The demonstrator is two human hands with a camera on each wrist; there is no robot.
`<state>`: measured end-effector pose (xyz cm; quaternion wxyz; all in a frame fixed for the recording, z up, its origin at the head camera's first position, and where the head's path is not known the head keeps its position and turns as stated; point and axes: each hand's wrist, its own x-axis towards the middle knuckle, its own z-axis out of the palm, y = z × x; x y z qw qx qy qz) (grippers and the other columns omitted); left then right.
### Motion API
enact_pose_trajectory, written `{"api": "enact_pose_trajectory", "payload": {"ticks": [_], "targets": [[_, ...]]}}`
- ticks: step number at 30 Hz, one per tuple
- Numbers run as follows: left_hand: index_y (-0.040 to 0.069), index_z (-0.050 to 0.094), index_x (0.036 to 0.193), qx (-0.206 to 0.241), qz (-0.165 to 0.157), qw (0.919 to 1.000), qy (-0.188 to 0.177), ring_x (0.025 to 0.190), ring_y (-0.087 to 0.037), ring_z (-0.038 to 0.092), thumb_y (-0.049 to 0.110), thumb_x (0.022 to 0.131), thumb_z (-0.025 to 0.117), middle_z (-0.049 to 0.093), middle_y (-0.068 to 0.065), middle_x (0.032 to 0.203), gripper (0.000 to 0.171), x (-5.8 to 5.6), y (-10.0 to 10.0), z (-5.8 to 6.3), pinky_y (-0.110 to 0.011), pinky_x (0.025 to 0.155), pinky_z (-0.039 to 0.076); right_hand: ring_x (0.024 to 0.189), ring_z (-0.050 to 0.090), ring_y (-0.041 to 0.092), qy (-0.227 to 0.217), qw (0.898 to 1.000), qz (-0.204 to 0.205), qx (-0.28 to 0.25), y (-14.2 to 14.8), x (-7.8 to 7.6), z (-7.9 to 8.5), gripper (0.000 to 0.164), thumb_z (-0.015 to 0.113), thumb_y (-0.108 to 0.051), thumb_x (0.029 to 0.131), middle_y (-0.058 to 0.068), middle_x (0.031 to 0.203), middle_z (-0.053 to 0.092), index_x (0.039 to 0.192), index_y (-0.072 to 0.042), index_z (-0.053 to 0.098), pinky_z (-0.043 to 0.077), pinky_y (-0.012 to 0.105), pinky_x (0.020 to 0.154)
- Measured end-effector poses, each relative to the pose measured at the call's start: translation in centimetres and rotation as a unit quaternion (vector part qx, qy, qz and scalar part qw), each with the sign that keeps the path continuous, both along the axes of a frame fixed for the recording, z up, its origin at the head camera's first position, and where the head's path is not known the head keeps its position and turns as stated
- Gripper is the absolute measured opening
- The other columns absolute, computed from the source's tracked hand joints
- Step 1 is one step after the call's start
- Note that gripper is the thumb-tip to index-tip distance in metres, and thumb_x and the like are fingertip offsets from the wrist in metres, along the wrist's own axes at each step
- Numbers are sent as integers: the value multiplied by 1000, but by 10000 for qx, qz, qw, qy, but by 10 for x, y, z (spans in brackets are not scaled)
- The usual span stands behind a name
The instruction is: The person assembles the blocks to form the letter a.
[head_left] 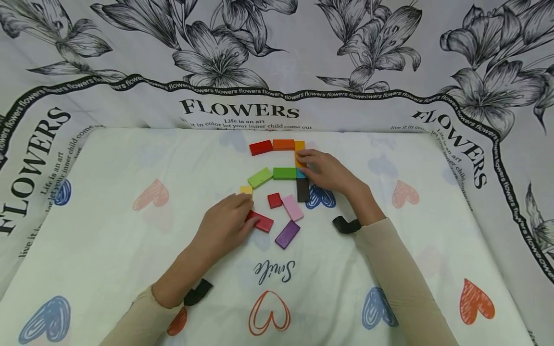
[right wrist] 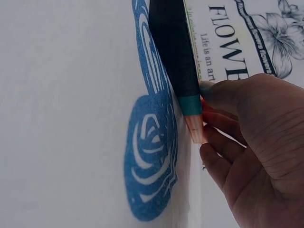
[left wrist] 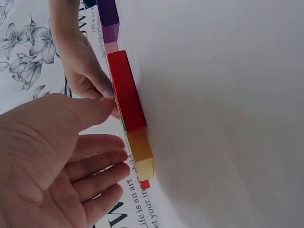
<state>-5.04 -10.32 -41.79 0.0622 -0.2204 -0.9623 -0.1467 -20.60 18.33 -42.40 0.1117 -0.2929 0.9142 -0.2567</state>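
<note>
Coloured blocks lie in a winding figure on the white cloth. My left hand (head_left: 227,218) rests at its left side, thumb by a red block (head_left: 263,223) and fingers beside a yellow block (head_left: 245,190). The left wrist view shows those fingers extended, not wrapped round either block. On the right side, my right hand (head_left: 326,170) touches an amber block (head_left: 300,146) with its fingertips. Its thumb lies at a teal block (right wrist: 191,105), whose far end meets a black block (head_left: 303,191). The right fingers look loosely bent, with no block enclosed.
A red block (head_left: 261,147) and an orange block (head_left: 283,144) form the far end. Two green blocks (head_left: 284,173) cross the middle. Inside the figure lies a small red block (head_left: 274,200), near a pink block (head_left: 293,207) and a purple block (head_left: 287,234).
</note>
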Motion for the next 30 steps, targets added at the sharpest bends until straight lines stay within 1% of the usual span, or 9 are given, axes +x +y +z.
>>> {"api": "enact_pose_trajectory", "payload": {"ticks": [3, 5, 10, 15, 18, 23, 30], "targets": [[0, 74, 126, -143, 79, 9998, -147, 125, -31, 70, 27, 94, 81, 72, -16, 134, 43, 1, 1, -3, -46, 114, 54, 158, 39, 33, -19, 10000, 37, 20, 0, 0, -2, 47, 62, -22, 108, 10, 164, 51, 151, -4, 57, 34, 50, 131], [0, 73, 130, -204, 88, 9996, -167, 127, -31, 70, 28, 95, 80, 71, -16, 137, 45, 3, 2, -4, -46, 114, 54, 158, 39, 33, -7, 10000, 53, 54, 0, 0, -2, 47, 62, -22, 108, 10, 164, 51, 151, -5, 56, 34, 51, 131], [-1, 72, 132, -216, 56, 9997, -139, 131, -31, 68, 27, 95, 80, 70, -16, 139, 47, 4, 3, -3, -45, 116, 52, 158, 41, 33, 39, 10000, 9, 78, 0, 1, 0, 47, 63, -22, 107, 10, 163, 52, 150, -5, 58, 36, 50, 130], [-1, 71, 134, -188, 106, 9993, -315, 135, -31, 66, 28, 96, 80, 69, -17, 142, 49, 4, 3, -2, -46, 118, 49, 157, 42, 32, 52, 10000, -10, 63, -1, 0, -1, 47, 64, -22, 107, 10, 162, 53, 150, -5, 58, 36, 50, 130], [0, 72, 132, -132, 107, 9992, -373, 138, -31, 64, 28, 96, 79, 68, -17, 144, 46, 3, 2, -2, -47, 119, 48, 158, 41, 31, 55, 9999, -68, 139, -2, -1, -2, 47, 63, -23, 107, 9, 163, 53, 150, -6, 58, 36, 49, 130], [1, 74, 129, -91, 77, 9994, -315, 139, -31, 64, 27, 97, 78, 68, -18, 145, 42, 2, 1, -3, -46, 120, 47, 157, 43, 29, 80, 9997, -150, 196, -3, 0, -1, 47, 63, -23, 107, 8, 162, 54, 150, -6, 58, 37, 48, 130], [1, 75, 127, -96, 60, 9995, -310, 138, -32, 65, 26, 97, 78, 68, -17, 144, 40, 1, -1, -5, -46, 121, 46, 155, 44, 30, 89, 9998, -144, 129, -4, 1, 1, 47, 64, -22, 107, 10, 160, 55, 149, -5, 59, 37, 48, 129]]}}
